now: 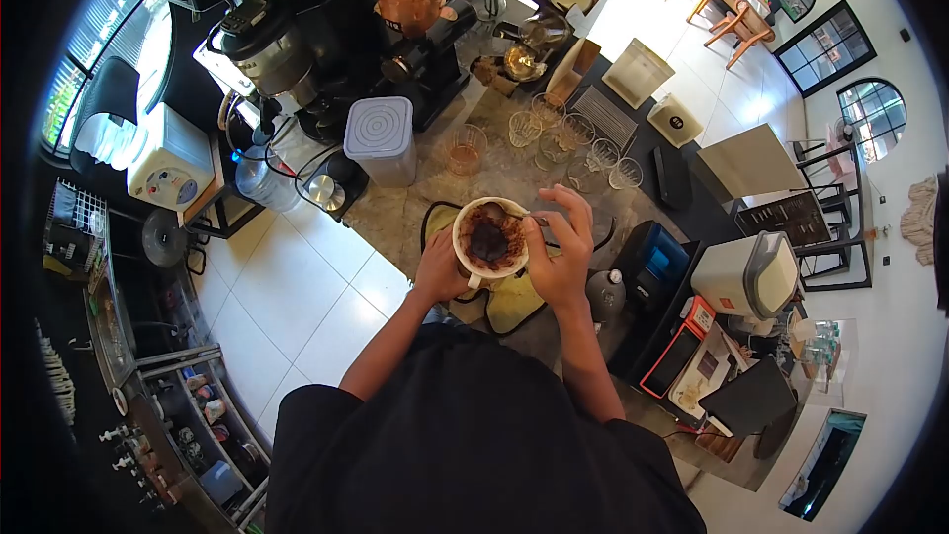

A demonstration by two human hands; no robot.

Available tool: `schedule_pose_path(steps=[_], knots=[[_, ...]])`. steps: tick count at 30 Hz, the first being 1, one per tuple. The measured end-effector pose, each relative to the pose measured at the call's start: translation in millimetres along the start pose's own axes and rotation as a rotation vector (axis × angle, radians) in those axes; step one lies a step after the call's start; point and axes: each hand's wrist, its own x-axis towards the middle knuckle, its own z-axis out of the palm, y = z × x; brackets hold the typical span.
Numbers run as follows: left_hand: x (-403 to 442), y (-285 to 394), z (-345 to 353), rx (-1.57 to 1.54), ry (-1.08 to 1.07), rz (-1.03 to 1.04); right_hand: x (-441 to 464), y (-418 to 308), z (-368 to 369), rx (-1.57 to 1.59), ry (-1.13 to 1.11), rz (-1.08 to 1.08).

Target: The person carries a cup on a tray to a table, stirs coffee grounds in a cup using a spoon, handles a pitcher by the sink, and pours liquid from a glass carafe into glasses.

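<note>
A white cup (502,273) with a small handle is close in front of my body. Dark brown stuff, lumpy in the middle, lies inside it and streaks its inner wall. My left hand (441,268) is wrapped around the cup's left side. Between the thumb and fingers of my right hand (562,251) is the thin handle of a spoon (518,215); its head reaches into the cup at the far rim. Beneath and beside the cup lies a yellow-green cloth (516,304) with a dark edge.
Several clear glasses (576,131) stand ahead on the counter, near a glass with amber liquid (466,151). A lidded plastic tub (381,138) sits left, by a coffee grinder (287,49). On the right are a grey bottle (605,293) and a blue-screened device (654,262).
</note>
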Motion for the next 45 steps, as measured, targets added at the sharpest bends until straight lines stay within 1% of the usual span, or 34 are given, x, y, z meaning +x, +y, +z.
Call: schedule_pose_path(steps=[3, 5, 6, 8, 9, 11, 12, 14, 16, 18, 21, 23, 25, 27, 28, 30, 31, 33, 35, 36, 37, 38, 39, 40, 41, 42, 43, 44, 45], knots=[[-0.6, -2.7, 2.8, 0.026, -0.034, -0.016, -3.6, -0.6, -1.6, -0.016, -0.006, -0.004], [-1.5, -2.5, 3.9, 0.027, 0.031, 0.012, -5.9, 1.1, -4.7, -0.024, -0.012, 0.0], [-4.9, -2.7, 4.3, 0.025, 0.024, 0.006, -10.0, 2.1, -8.3, -0.054, -0.015, 0.022], [-0.8, -1.3, -1.9, 0.029, -0.077, 0.011, -18.3, 3.1, -11.9, -0.087, -0.015, 0.049], [1.9, 0.4, -5.0, 0.027, -0.082, 0.015, -22.4, 4.5, -13.3, -0.087, -0.011, 0.068], [9.5, 10.4, -17.6, -0.073, -0.11, -0.031, -25.8, 5.4, -16.0, -0.093, 0.001, 0.093], [13.3, 14.4, -25.2, -0.074, -0.12, -0.024, -27.1, 4.2, -16.3, -0.088, -0.019, 0.099], [18.7, 22.9, -38.0, -0.266, -0.181, -0.035, -32.1, 2.4, -15.3, -0.086, -0.036, 0.109], [18.4, 31.2, -42.2, -0.271, -0.163, -0.039, -36.3, 4.4, -9.4, -0.098, -0.09, 0.101], [19.6, 37.6, -48.6, -0.27, -0.137, -0.05, -40.3, 5.3, -4.0, -0.058, -0.095, 0.115], [21.5, 39.7, -57.9, -0.356, -0.161, -0.111, -38.4, 4.9, 1.0, -0.012, -0.081, 0.139], [20.3, 26.5, -59.1, -0.405, -0.349, -0.313, -39.4, 3.3, 1.6, -0.007, -0.069, 0.154], [17.3, 21.3, -59.9, -0.421, -0.331, -0.308, -35.5, 3.4, 3.0, -0.007, -0.007, 0.176], [15.2, 23.1, -63.6, -0.484, -0.202, -0.328, -36.5, 7.0, 2.8, -0.027, -0.005, 0.172], [16.7, 21.9, -63.2, -0.484, -0.202, -0.325, -36.9, 8.3, 2.5, -0.025, -0.02, 0.177], [18.0, 19.0, -60.6, -0.514, -0.109, -0.274, -40.1, 10.6, 3.7, -0.024, -0.037, 0.183], [18.2, 18.8, -60.1, -0.514, -0.109, -0.274, -41.3, 10.4, 4.3, -0.011, -0.029, 0.201], [19.4, 18.1, -59.9, -0.449, -0.179, -0.268, -43.9, 7.0, 4.4, 0.003, -0.021, 0.217], [17.5, 21.8, -56.0, -0.423, -0.162, -0.298, -44.8, -8.8, 1.6, -0.06, 0.051, 0.212], [15.2, 25.0, -53.2, -0.398, -0.147, -0.329, -52.8, -10.7, 2.3, -0.057, 0.052, 0.211], [12.8, 28.1, -50.3, -0.393, -0.145, -0.329, -64.6, -11.2, 3.5, 0.065, 0.147, 0.304], [10.9, 31.6, -46.9, -0.384, -0.087, -0.314, -75.6, -11.5, 4.6, 0.188, 0.243, 0.395], [9.2, 34.9, -42.8, -0.374, -0.029, -0.297, -86.7, -11.6, 3.5, 0.193, 0.247, 0.39], [6.0, 35.7, -36.6, -0.329, 0.022, -0.279, -98.6, -11.6, 1.2, 0.431, 0.176, 0.559], [5.9, 39.7, -37.7, -0.326, 0.016, -0.273, -105.9, -14.7, 0.3, 0.668, 0.105, 0.728], [6.2, 43.7, -38.5, -0.268, 0.034, -0.271, -111.5, -17.9, 2.8, 0.667, 0.119, 0.73], [8.0, 46.7, -38.3, -0.213, 0.054, -0.266, -114.2, -21.7, 6.2, 0.73, -0.008, 0.822], [9.1, 45.1, -36.9, -0.246, 0.048, -0.265, -115.0, -23.7, 7.9, 0.79, -0.137, 0.91], [9.3, 44.5, -35.8, -0.249, 0.042, -0.25, -113.9, -23.3, 8.3, 0.787, -0.121, 0.905]])
